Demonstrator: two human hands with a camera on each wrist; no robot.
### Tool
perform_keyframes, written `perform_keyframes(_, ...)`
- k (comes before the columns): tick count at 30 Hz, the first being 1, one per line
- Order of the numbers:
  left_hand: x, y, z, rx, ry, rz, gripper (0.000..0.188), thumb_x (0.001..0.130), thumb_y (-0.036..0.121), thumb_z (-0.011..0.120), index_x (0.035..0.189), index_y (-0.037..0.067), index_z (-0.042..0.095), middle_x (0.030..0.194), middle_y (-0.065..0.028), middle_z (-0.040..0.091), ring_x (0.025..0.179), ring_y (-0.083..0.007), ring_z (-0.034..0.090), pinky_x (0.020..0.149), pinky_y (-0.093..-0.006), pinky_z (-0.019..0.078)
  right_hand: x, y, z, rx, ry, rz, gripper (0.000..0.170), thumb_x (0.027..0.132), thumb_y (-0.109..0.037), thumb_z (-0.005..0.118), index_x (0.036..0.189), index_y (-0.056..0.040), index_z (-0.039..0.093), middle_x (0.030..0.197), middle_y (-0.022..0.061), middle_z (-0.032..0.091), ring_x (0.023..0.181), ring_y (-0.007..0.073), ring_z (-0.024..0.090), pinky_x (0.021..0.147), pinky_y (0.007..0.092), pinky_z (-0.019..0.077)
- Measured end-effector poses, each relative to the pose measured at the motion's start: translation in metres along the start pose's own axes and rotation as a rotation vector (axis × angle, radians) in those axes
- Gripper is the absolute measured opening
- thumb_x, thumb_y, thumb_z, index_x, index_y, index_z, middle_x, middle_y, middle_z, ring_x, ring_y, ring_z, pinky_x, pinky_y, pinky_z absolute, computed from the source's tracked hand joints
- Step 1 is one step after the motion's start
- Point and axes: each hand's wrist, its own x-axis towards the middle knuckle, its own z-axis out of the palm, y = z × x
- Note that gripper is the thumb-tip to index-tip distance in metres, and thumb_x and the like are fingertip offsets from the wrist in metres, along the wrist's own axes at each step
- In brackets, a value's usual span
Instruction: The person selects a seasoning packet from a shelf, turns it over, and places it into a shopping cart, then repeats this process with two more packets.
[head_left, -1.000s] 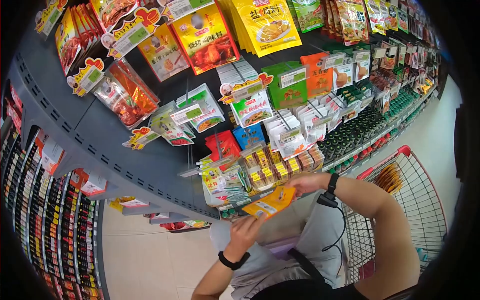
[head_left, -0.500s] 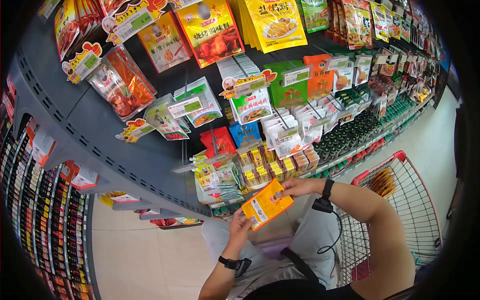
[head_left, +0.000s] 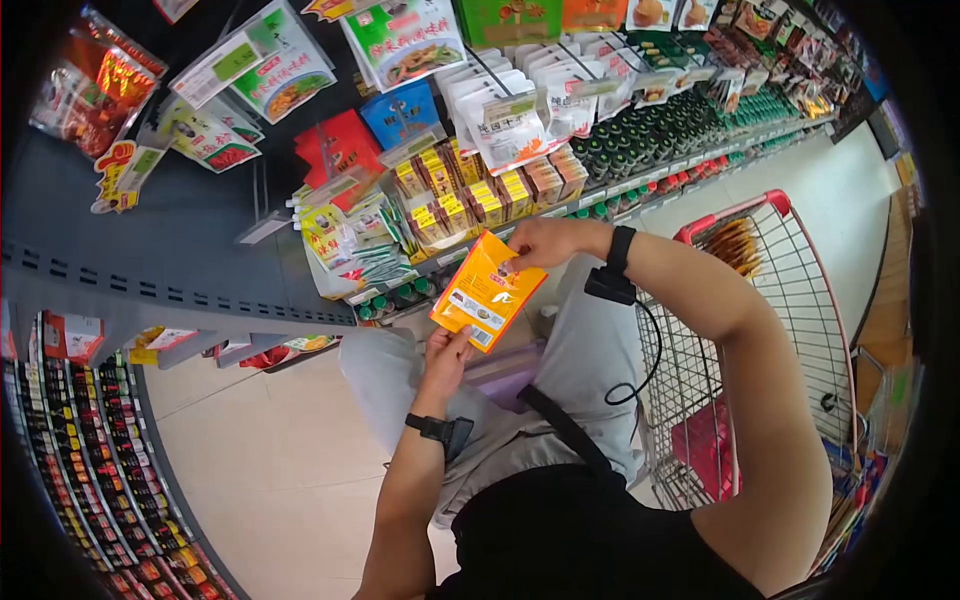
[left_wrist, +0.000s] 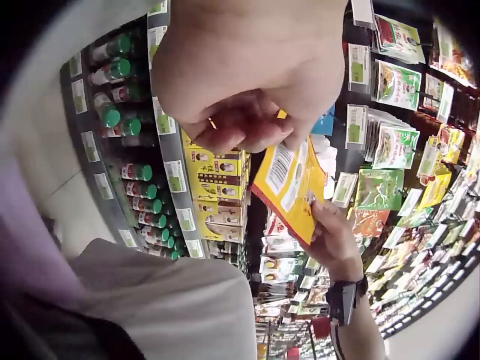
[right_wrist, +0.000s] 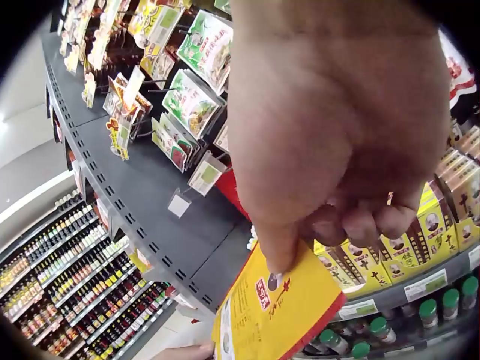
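A yellow packet with a red edge (head_left: 484, 296) is held between both hands, its printed face with a barcode turned up. The left hand (head_left: 446, 362) pinches its lower corner. At the opposite, upper end the right hand (head_left: 545, 243) grips it, thumb on the printed face. The left wrist view shows the packet (left_wrist: 298, 184) below the left hand (left_wrist: 251, 82), with the right hand (left_wrist: 334, 238) on its far end. In the right wrist view the thumb of the right hand (right_wrist: 337, 135) presses on the packet (right_wrist: 274, 304).
Shelves with yellow boxes (head_left: 440, 200), white pouches (head_left: 500, 120) and green-capped jars (head_left: 640, 140) stand ahead. A shopping cart (head_left: 790, 290) with a few packets in it is on the right. Racks of bottles (head_left: 90, 450) line the far left.
The view has shifted, so the shelf goods sit higher and further left. The packet has turned from a slant to face up more fully, still held by both hands.
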Motion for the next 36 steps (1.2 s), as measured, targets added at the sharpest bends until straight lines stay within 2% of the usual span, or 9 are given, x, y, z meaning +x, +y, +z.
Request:
perform_keyframes(7, -0.004, 0.018, 0.021, -0.185, 0.143, -0.127, 0.027, 0.099, 0.029, 0.054, 0.115, 0.007, 0.059, 0.091, -0.0086, 0.066, 0.067, -0.0151, 0.060, 0.062, -0.0271, 0.0461, 0.008, 0.019, 0.004, -0.043, 0.096, -0.026, 0.034, 0.089, -0.034, 0.065, 0.085, -0.0010, 0.068, 0.062, 0.0125, 0.060, 0.053, 0.0201, 0.054, 0.051, 0.0368, 0.0396)
perform_keyframes(10, -0.001, 0.029, 0.033, -0.315, 0.105, -0.146, 0.030, 0.101, 0.027, 0.051, 0.119, 0.004, 0.057, 0.100, -0.0141, 0.067, 0.075, -0.0196, 0.065, 0.067, -0.0286, 0.0500, 0.007, 0.018, -0.001, -0.264, 0.145, -0.119, 0.028, 0.087, -0.032, 0.063, 0.089, -0.0049, 0.071, 0.074, 0.0123, 0.068, 0.066, 0.0259, 0.065, 0.059, 0.0385, 0.0486)
perform_keyframes(14, 0.007, 0.004, -0.008, -0.226, 0.015, -0.025, 0.031, 0.100, 0.017, 0.052, 0.126, 0.000, 0.054, 0.115, -0.0177, 0.065, 0.090, -0.0218, 0.067, 0.081, -0.0310, 0.0527, -0.001, 0.007, -0.005, 0.260, 0.121, -0.068, 0.022, 0.091, -0.023, 0.061, 0.096, -0.0044, 0.070, 0.079, 0.0069, 0.069, 0.072, 0.0140, 0.067, 0.063, 0.0312, 0.0510)
perform_keyframes(19, 0.000, 0.017, 0.038, -0.129, 0.120, 0.178, 0.065, 0.093, -0.004, 0.055, 0.149, 0.012, 0.029, 0.141, -0.0137, 0.049, 0.126, -0.0232, 0.051, 0.105, -0.0407, 0.0440, 0.000, -0.006, -0.007, 0.229, 0.100, -0.052, 0.040, 0.096, -0.042, 0.057, 0.093, -0.0047, 0.071, 0.071, 0.0049, 0.067, 0.066, 0.0129, 0.064, 0.061, 0.0297, 0.0489)
perform_keyframes(21, -0.002, 0.020, 0.045, -0.129, 0.119, 0.198, 0.070, 0.093, -0.004, 0.055, 0.152, 0.017, 0.023, 0.145, -0.0124, 0.045, 0.129, -0.0244, 0.047, 0.107, -0.0438, 0.0415, 0.012, 0.019, 0.010, 0.144, 0.238, -0.322, 0.041, 0.095, -0.044, 0.058, 0.090, -0.0059, 0.071, 0.066, 0.0038, 0.065, 0.060, 0.0129, 0.060, 0.056, 0.0301, 0.0465)
perform_keyframes(23, -0.002, 0.017, 0.036, -0.116, 0.075, 0.171, 0.069, 0.093, -0.003, 0.055, 0.152, 0.014, 0.024, 0.148, -0.0125, 0.041, 0.133, -0.0251, 0.044, 0.109, -0.0453, 0.0384, 0.005, -0.001, -0.001, 0.108, 0.098, -0.154, 0.028, 0.095, -0.033, 0.060, 0.096, -0.0070, 0.070, 0.072, 0.0055, 0.065, 0.067, 0.0142, 0.060, 0.062, 0.0320, 0.0479)
perform_keyframes(24, 0.000, 0.013, 0.025, -0.120, 0.060, 0.145, 0.062, 0.093, -0.002, 0.055, 0.148, 0.012, 0.031, 0.145, -0.0122, 0.045, 0.131, -0.0244, 0.046, 0.109, -0.0442, 0.0392, 0.012, 0.016, 0.012, 0.202, 0.261, -0.429, 0.021, 0.090, -0.022, 0.063, 0.105, -0.0079, 0.068, 0.081, 0.0072, 0.066, 0.076, 0.0154, 0.061, 0.067, 0.0335, 0.0490)
perform_keyframes(31, 0.002, 0.000, 0.004, -0.075, 0.005, 0.032, 0.010, 0.095, 0.008, 0.059, 0.106, 0.007, 0.060, 0.094, -0.0026, 0.066, 0.077, -0.0120, 0.060, 0.069, -0.0285, 0.0487, 0.015, 0.022, 0.013, 0.126, 0.308, -0.180, 0.012, 0.084, -0.011, 0.066, 0.090, -0.0016, 0.067, 0.099, 0.0110, 0.066, 0.083, 0.0230, 0.065, 0.069, 0.0350, 0.0498)
perform_keyframes(36, 0.007, -0.008, -0.013, 0.113, 0.083, -0.039, 0.012, 0.098, 0.021, 0.058, 0.097, 0.009, 0.057, 0.079, -0.0024, 0.064, 0.062, -0.0124, 0.054, 0.061, -0.0276, 0.0436, 0.004, 0.007, 0.006, 0.100, 0.139, -0.138, 0.012, 0.083, -0.014, 0.066, 0.083, -0.0013, 0.064, 0.084, 0.0121, 0.067, 0.080, 0.0249, 0.065, 0.066, 0.0378, 0.0480)
